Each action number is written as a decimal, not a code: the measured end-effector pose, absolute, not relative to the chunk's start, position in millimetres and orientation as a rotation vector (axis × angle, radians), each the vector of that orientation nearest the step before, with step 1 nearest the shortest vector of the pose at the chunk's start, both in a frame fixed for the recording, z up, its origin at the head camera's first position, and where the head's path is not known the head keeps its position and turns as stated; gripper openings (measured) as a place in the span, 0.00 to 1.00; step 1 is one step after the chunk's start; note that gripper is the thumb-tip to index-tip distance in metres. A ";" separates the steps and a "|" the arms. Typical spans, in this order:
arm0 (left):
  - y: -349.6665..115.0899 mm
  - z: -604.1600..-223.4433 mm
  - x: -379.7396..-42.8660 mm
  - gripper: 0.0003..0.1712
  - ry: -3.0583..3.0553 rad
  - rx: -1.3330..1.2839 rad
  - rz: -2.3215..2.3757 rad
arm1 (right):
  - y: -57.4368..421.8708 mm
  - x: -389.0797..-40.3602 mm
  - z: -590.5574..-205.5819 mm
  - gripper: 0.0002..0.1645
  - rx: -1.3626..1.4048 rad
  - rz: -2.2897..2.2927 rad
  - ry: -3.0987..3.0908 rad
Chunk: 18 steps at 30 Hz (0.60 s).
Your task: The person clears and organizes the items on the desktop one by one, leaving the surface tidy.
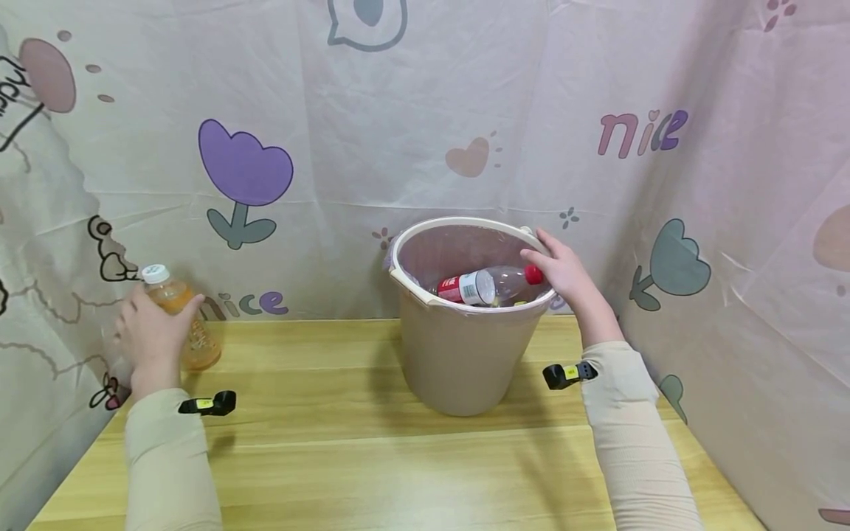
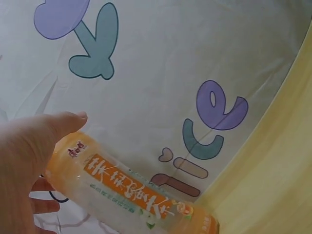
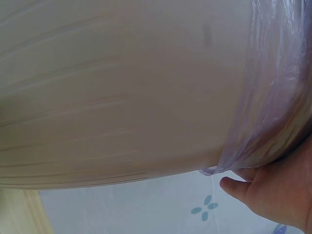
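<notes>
In the head view, my left hand (image 1: 154, 335) is at an orange drink bottle (image 1: 202, 346) with a white cap, standing at the far left of the table. Its thumb stretches out along the right side and the fingers spread at the left. The left wrist view shows the orange label (image 2: 126, 185) below the straight thumb (image 2: 68, 122). My right hand (image 1: 564, 269) holds the right rim of a beige bucket (image 1: 458, 354), thumb over the inside. Inside the bucket lie a bottle with a red label (image 1: 458, 288) and a clear bottle with a red cap (image 1: 533, 274).
A wooden table (image 1: 319, 472) carries the bucket and the orange bottle. Printed cloth (image 1: 372, 147) walls it in at the back and both sides. A thin clear liner (image 3: 273, 83) folds over the bucket's rim.
</notes>
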<state>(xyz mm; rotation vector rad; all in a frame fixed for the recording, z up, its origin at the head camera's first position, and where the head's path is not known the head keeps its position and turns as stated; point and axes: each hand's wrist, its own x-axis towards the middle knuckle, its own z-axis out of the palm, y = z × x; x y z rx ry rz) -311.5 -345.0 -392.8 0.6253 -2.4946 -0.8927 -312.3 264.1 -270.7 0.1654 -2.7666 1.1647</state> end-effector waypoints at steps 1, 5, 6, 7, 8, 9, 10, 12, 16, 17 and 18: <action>-344.3 -392.9 -312.7 0.62 -2.498 0.628 -0.890 | 264.2 -312.5 -270.9 0.45 0.168 1.161 -2.764; -340.4 -393.1 -316.4 0.62 -2.507 0.633 -0.871 | 264.2 -312.6 -271.7 0.45 0.170 1.144 -2.767; -339.2 -393.2 -317.1 0.62 -2.507 0.628 -0.867 | 264.3 -312.5 -271.9 0.44 0.170 1.142 -2.767; -337.9 -393.3 -317.9 0.62 -2.506 0.620 -0.859 | 264.4 -312.3 -271.9 0.45 0.170 1.143 -2.768; -336.5 -393.4 -318.8 0.62 -2.508 0.613 -0.847 | 264.4 -312.0 -271.7 0.44 0.171 1.144 -2.769; -335.2 -393.4 -319.6 0.61 -2.510 0.606 -0.835 | 264.7 -312.0 -271.6 0.44 0.170 1.147 -2.769; -333.6 -393.9 -320.8 0.60 -2.504 0.599 -0.826 | 264.6 -311.8 -271.3 0.44 0.171 1.148 -2.768; -330.4 -395.0 -322.7 0.59 -2.486 0.584 -0.813 | 264.6 -311.6 -270.9 0.44 0.173 1.148 -2.766; -322.8 -399.6 -326.1 0.53 -2.439 0.551 -0.797 | 264.6 -311.8 -270.5 0.44 0.173 1.142 -2.769; -320.6 -400.7 -326.5 0.52 -2.431 0.541 -0.795 | 264.7 -312.0 -270.6 0.44 0.172 1.144 -2.768; -318.7 -401.9 -327.2 0.51 -2.424 0.531 -0.794 | 265.0 -312.0 -270.7 0.44 0.171 1.146 -2.768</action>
